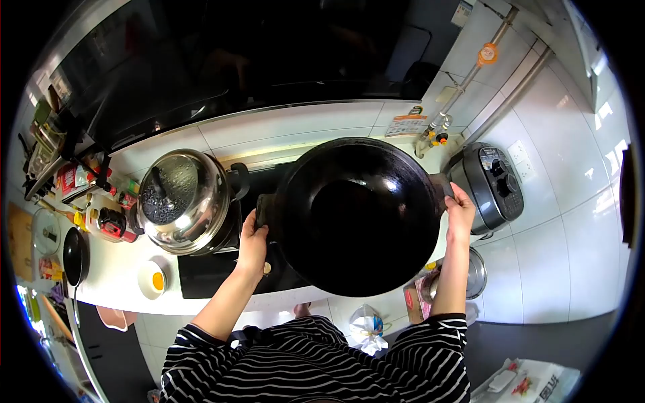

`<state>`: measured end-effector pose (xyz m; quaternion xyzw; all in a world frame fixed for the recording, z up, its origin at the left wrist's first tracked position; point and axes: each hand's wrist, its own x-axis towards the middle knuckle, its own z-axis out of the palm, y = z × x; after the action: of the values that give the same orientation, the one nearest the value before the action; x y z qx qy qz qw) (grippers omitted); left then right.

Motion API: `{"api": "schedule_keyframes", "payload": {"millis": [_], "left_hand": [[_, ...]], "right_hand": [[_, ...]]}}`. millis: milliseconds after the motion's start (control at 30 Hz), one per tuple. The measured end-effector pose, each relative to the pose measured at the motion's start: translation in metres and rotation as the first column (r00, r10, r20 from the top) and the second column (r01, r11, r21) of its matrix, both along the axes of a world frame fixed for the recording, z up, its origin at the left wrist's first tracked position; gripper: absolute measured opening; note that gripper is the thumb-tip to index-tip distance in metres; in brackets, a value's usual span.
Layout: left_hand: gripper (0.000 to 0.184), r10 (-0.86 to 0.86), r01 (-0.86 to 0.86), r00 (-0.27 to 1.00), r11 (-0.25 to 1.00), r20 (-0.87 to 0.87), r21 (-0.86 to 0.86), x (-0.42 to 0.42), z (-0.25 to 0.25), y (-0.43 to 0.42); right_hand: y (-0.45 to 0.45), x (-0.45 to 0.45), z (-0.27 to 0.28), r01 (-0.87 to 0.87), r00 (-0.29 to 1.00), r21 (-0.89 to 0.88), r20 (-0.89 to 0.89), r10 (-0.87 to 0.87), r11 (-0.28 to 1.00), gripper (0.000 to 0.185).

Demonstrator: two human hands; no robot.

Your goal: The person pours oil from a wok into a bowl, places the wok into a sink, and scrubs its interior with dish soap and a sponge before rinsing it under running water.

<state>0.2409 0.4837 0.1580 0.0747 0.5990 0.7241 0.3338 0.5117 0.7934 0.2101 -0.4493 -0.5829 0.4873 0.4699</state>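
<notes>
A large black wok (356,221) is held over the right side of the black stovetop (208,275), its dark inside facing me. My left hand (252,247) is closed on the wok's left handle. On the opposite handle, my right hand (459,209) is closed too. To the left of the wok stands a steel steamer pot (208,228) with a domed see-through lid (168,191), fogged with droplets. Whether the wok touches the burner beneath it is hidden.
A white bowl (153,285) with egg yolk sits at the counter's front left. A small black frying pan (75,255) and condiment bottles (107,221) are farther left. An electric pressure cooker (487,188) stands in the right corner, near gas pipes (463,80). A plastic bag (368,329) lies on the floor.
</notes>
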Motion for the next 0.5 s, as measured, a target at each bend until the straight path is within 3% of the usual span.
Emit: {"api": "schedule_keyframes", "payload": {"millis": [133, 233, 333, 500], "left_hand": [[0.050, -0.022, 0.022, 1.000, 1.000, 0.020, 0.002, 0.009, 0.008, -0.054], [0.049, -0.099, 0.103, 0.992, 0.993, -0.078, 0.053, 0.010, 0.011, -0.105], [0.049, -0.076, 0.083, 0.990, 0.995, -0.121, 0.058, 0.013, 0.020, -0.163], [0.049, -0.072, 0.078, 0.966, 0.997, -0.246, 0.016, 0.013, 0.029, -0.270]], "right_hand": [[-0.064, 0.020, 0.029, 0.038, 0.997, -0.003, 0.062, -0.037, 0.999, 0.038], [-0.121, 0.031, 0.040, 0.053, 0.996, 0.013, 0.067, -0.053, 0.999, 0.039], [-0.177, 0.041, 0.036, 0.000, 1.000, 0.001, -0.006, 0.000, 1.000, 0.040], [-0.273, 0.038, 0.022, 0.019, 0.999, -0.038, 0.042, -0.018, 0.999, 0.039]]}}
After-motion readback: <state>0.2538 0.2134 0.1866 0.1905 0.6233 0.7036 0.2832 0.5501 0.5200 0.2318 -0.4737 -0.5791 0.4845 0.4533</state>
